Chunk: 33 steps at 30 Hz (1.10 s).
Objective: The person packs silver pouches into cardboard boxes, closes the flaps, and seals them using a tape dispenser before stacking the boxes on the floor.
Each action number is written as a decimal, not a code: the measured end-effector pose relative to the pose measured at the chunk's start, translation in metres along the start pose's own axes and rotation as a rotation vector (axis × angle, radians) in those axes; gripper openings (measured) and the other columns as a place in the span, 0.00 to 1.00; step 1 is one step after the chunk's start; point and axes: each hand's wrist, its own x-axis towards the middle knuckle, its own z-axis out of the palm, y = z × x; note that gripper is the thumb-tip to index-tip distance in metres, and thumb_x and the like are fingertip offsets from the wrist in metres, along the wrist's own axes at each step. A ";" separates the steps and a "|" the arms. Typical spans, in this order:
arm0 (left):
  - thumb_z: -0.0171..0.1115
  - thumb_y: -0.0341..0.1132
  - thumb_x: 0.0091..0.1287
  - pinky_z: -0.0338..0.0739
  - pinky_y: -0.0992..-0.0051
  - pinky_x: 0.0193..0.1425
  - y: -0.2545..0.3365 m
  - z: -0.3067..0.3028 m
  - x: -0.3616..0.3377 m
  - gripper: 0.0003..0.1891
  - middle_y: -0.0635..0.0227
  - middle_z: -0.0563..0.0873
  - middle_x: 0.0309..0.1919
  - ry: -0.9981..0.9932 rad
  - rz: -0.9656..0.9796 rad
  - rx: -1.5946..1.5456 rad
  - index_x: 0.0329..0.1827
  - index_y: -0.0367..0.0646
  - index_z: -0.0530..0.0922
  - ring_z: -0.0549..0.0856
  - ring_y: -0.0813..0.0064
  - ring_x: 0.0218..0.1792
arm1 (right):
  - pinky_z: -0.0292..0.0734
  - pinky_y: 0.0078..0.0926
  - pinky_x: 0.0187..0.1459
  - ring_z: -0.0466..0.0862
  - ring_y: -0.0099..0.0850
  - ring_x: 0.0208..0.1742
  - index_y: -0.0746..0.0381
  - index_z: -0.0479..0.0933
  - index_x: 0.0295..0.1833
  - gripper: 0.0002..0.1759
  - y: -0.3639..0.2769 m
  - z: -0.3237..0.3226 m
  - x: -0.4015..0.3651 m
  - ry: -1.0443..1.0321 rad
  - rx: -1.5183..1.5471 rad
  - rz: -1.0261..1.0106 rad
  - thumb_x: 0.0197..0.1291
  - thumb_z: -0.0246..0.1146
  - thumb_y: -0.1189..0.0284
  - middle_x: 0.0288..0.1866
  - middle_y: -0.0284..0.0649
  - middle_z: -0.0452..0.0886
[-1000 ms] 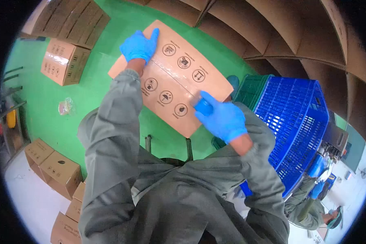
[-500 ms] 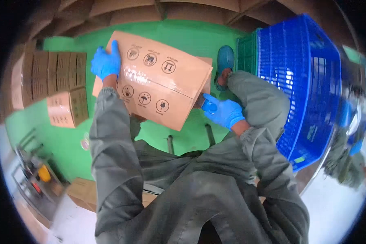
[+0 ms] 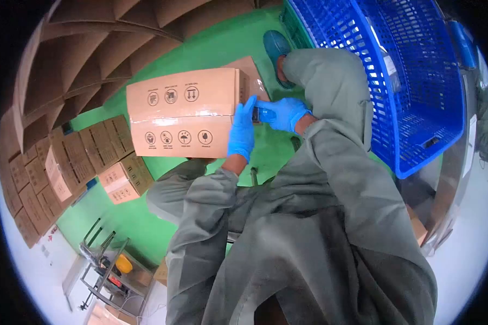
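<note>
A cardboard box (image 3: 181, 125) with printed handling symbols and shiny tape along its middle lies in front of me. My left hand (image 3: 242, 130), in a blue glove, lies against the right end of the box, fingers stretched upward. Just right of it my right hand (image 3: 286, 114), also gloved in blue, is closed around a dark and blue tool (image 3: 264, 112), likely a tape dispenser, at the box's right edge. A brown cardboard piece (image 3: 250, 75) shows behind that edge.
A large blue crate (image 3: 412, 108) stands to the right, a green crate (image 3: 297, 24) beside it. Stacked boxes (image 3: 87, 151) are at the left, open cardboard dividers (image 3: 92, 49) at the upper left. A metal cart (image 3: 116, 271) stands lower left.
My left hand has gone from the box's far left end to its right end, beside my right hand. The box now lies straighter, and the view has turned.
</note>
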 end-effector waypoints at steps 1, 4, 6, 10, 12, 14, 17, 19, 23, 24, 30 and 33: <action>0.47 0.35 0.74 0.46 0.43 0.78 -0.008 -0.001 0.002 0.30 0.60 0.49 0.81 -0.035 0.000 -0.280 0.80 0.48 0.57 0.52 0.55 0.79 | 0.79 0.51 0.34 0.85 0.52 0.31 0.31 0.69 0.67 0.25 0.001 0.006 -0.001 0.012 0.027 0.012 0.63 0.58 0.56 0.36 0.48 0.85; 0.44 0.35 0.75 0.44 0.47 0.80 0.015 -0.008 0.009 0.30 0.60 0.48 0.81 0.016 -0.083 -0.449 0.80 0.45 0.53 0.49 0.55 0.80 | 0.79 0.51 0.35 0.85 0.52 0.31 0.32 0.69 0.67 0.25 0.008 0.020 0.000 0.063 0.059 0.012 0.64 0.59 0.58 0.36 0.49 0.85; 0.42 0.35 0.76 0.42 0.51 0.81 0.029 -0.002 0.008 0.31 0.60 0.47 0.81 0.037 -0.196 -0.638 0.81 0.42 0.50 0.46 0.54 0.80 | 0.80 0.51 0.35 0.85 0.52 0.31 0.33 0.70 0.67 0.25 0.008 0.022 -0.004 0.091 0.069 0.014 0.64 0.58 0.59 0.36 0.50 0.85; 0.44 0.39 0.76 0.46 0.56 0.81 0.037 0.001 0.006 0.31 0.60 0.52 0.79 0.152 -0.318 -0.859 0.80 0.40 0.52 0.50 0.57 0.78 | 0.79 0.51 0.36 0.85 0.52 0.34 0.35 0.68 0.69 0.27 0.017 0.021 -0.012 0.025 -0.020 0.090 0.64 0.58 0.62 0.38 0.51 0.85; 0.46 0.41 0.76 0.49 0.58 0.80 0.036 0.001 0.006 0.31 0.60 0.56 0.78 0.214 -0.313 -0.877 0.79 0.40 0.54 0.54 0.58 0.77 | 0.79 0.52 0.36 0.86 0.52 0.35 0.37 0.66 0.71 0.29 0.020 0.024 -0.009 -0.057 -0.071 0.141 0.64 0.59 0.62 0.39 0.51 0.85; 0.48 0.44 0.75 0.52 0.60 0.79 0.035 0.003 0.008 0.32 0.60 0.59 0.76 0.262 -0.304 -0.882 0.78 0.40 0.57 0.58 0.60 0.76 | 0.79 0.52 0.36 0.86 0.51 0.36 0.41 0.70 0.68 0.27 0.017 0.030 -0.002 0.000 -0.156 0.140 0.62 0.60 0.64 0.38 0.50 0.86; 0.52 0.48 0.75 0.56 0.63 0.77 0.032 0.007 0.008 0.32 0.60 0.65 0.74 0.303 -0.307 -0.879 0.77 0.39 0.60 0.63 0.62 0.73 | 0.79 0.51 0.36 0.86 0.50 0.37 0.43 0.73 0.63 0.22 0.002 0.041 0.026 -0.023 -0.231 0.156 0.63 0.59 0.66 0.38 0.47 0.86; 0.54 0.51 0.74 0.59 0.65 0.76 0.027 0.010 0.010 0.33 0.60 0.68 0.73 0.325 -0.303 -0.848 0.76 0.39 0.63 0.66 0.64 0.72 | 0.80 0.50 0.35 0.87 0.49 0.37 0.44 0.74 0.61 0.20 -0.003 0.057 0.045 -0.013 -0.230 0.183 0.62 0.59 0.66 0.38 0.45 0.87; 0.57 0.57 0.72 0.66 0.70 0.70 -0.003 0.016 0.016 0.34 0.65 0.76 0.66 0.356 -0.327 -0.691 0.72 0.42 0.70 0.73 0.70 0.65 | 0.81 0.48 0.35 0.88 0.48 0.37 0.49 0.77 0.57 0.16 -0.012 0.088 0.060 0.133 -0.513 0.158 0.63 0.58 0.68 0.39 0.43 0.87; 0.56 0.55 0.73 0.67 0.70 0.70 -0.010 0.021 0.016 0.32 0.63 0.76 0.66 0.375 -0.321 -0.670 0.72 0.40 0.70 0.74 0.69 0.65 | 0.81 0.48 0.35 0.88 0.48 0.37 0.49 0.77 0.57 0.16 -0.006 0.094 0.057 0.128 -0.511 0.155 0.63 0.58 0.68 0.39 0.43 0.87; 0.47 0.50 0.78 0.60 0.68 0.75 -0.128 0.073 0.007 0.29 0.63 0.68 0.73 0.419 0.098 -1.181 0.75 0.41 0.65 0.67 0.68 0.71 | 0.82 0.47 0.41 0.87 0.51 0.40 0.64 0.66 0.65 0.32 -0.036 -0.029 0.026 0.098 -0.156 0.462 0.54 0.65 0.67 0.40 0.54 0.85; 0.37 0.46 0.81 0.51 0.70 0.80 -0.136 0.075 0.024 0.28 0.65 0.58 0.79 0.361 0.108 -1.801 0.78 0.41 0.57 0.58 0.69 0.77 | 0.80 0.48 0.47 0.84 0.59 0.48 0.68 0.65 0.59 0.32 -0.041 -0.096 0.033 0.199 0.264 0.587 0.51 0.67 0.66 0.43 0.59 0.83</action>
